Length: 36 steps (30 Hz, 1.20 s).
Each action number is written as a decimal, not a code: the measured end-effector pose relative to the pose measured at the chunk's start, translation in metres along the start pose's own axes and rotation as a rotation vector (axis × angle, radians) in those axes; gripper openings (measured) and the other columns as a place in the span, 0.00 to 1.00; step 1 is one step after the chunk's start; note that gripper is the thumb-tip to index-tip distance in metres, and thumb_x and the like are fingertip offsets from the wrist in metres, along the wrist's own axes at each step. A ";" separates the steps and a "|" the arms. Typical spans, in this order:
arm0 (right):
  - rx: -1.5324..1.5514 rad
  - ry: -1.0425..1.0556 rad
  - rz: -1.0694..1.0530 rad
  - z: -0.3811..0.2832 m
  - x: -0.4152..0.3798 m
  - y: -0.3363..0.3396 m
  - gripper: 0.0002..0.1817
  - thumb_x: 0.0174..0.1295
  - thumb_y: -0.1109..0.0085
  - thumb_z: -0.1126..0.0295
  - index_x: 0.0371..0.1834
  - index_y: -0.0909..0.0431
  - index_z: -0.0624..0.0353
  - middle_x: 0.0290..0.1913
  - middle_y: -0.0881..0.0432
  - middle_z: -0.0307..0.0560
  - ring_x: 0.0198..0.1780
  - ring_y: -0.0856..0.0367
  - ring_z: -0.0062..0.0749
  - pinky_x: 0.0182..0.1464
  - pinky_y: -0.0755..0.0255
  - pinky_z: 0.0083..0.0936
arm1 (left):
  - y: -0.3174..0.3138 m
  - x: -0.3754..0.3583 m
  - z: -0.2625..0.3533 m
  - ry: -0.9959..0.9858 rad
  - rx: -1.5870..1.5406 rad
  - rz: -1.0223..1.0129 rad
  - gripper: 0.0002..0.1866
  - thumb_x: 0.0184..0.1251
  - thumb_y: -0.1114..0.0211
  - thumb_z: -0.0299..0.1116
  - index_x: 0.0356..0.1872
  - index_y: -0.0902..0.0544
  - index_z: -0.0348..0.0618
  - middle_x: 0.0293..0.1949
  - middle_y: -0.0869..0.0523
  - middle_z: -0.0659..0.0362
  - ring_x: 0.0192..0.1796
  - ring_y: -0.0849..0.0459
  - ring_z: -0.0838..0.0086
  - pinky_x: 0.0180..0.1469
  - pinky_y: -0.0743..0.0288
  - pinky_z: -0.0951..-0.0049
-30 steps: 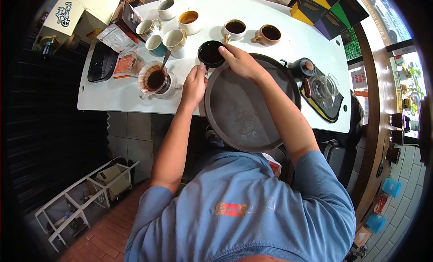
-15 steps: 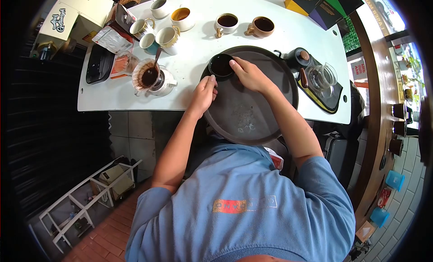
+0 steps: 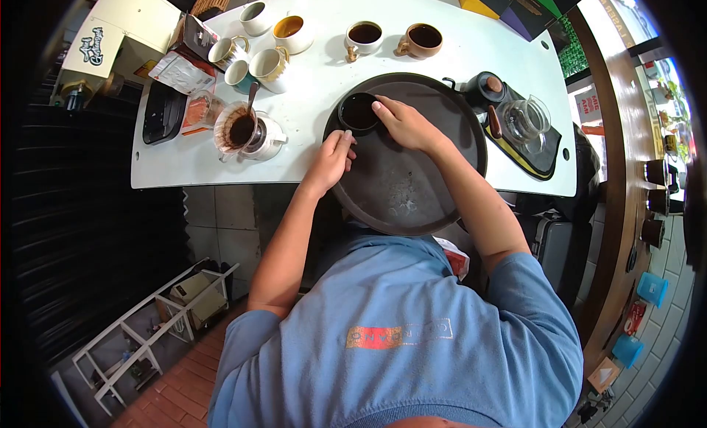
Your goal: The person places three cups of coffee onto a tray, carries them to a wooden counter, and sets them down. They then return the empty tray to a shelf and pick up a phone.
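A black cup (image 3: 359,113) of dark liquid stands at the far left of the round dark-brown tray (image 3: 434,163). My right hand (image 3: 403,124) grips the cup's right side, thumb at the rim. Just below the cup, over the tray's left edge, is my left hand (image 3: 333,161); its fingers are loosely curled, slightly apart, with nothing visible in them. The tray overhangs the table's near edge, close to my body, and has pale wet marks on its lower part.
On the white table (image 3: 317,74) stand a white cup (image 3: 364,36) and a brown cup (image 3: 421,41) of dark drink. Several mugs (image 3: 269,65) and a dripper with coffee grounds (image 3: 239,130) are at left. A black kettle (image 3: 484,90) and glass server (image 3: 526,122) stand right.
My left hand has drawn slightly down from the cup's rim. My right hand stays on the cup, which remains in about the same place on the tray. The view has shifted slightly.
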State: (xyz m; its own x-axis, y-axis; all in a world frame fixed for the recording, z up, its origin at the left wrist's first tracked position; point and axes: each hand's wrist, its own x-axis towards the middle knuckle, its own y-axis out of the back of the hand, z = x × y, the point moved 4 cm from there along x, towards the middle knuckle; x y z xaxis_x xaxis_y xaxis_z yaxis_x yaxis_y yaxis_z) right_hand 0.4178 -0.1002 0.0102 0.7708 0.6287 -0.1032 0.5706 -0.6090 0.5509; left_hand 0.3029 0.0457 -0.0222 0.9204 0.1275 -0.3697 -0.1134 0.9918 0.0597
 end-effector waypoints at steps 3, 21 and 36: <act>-0.005 -0.003 0.008 0.000 0.004 0.007 0.28 0.73 0.61 0.52 0.61 0.30 0.68 0.55 0.23 0.66 0.60 0.27 0.55 0.63 0.35 0.38 | 0.009 0.001 0.011 0.035 0.086 0.038 0.19 0.77 0.54 0.49 0.43 0.24 0.42 0.26 0.23 0.63 0.26 0.27 0.82 0.24 0.36 0.80; -0.299 -0.103 0.168 -0.023 0.128 0.072 0.30 0.74 0.72 0.56 0.50 0.24 0.72 0.45 0.20 0.69 0.52 0.23 0.61 0.56 0.30 0.46 | 0.026 0.157 0.079 -0.064 0.173 0.206 0.25 0.71 0.47 0.53 0.48 0.23 0.37 0.36 0.16 0.58 0.39 0.20 0.76 0.46 0.28 0.74; -0.423 -0.266 -0.116 -0.022 0.159 0.060 0.24 0.73 0.69 0.62 0.54 0.24 0.63 0.29 0.17 0.55 0.34 0.16 0.43 0.42 0.23 0.40 | 0.023 0.180 0.062 0.015 0.001 0.029 0.19 0.77 0.57 0.44 0.38 0.24 0.41 0.28 0.22 0.63 0.25 0.29 0.84 0.27 0.35 0.81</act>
State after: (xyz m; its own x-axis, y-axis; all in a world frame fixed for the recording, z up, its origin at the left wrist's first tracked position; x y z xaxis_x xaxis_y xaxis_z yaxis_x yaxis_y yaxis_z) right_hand 0.5688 -0.0262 0.0449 0.7857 0.5027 -0.3604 0.5347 -0.2592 0.8043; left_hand 0.4894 0.0905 -0.0297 0.9110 0.1564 -0.3816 -0.1396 0.9876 0.0715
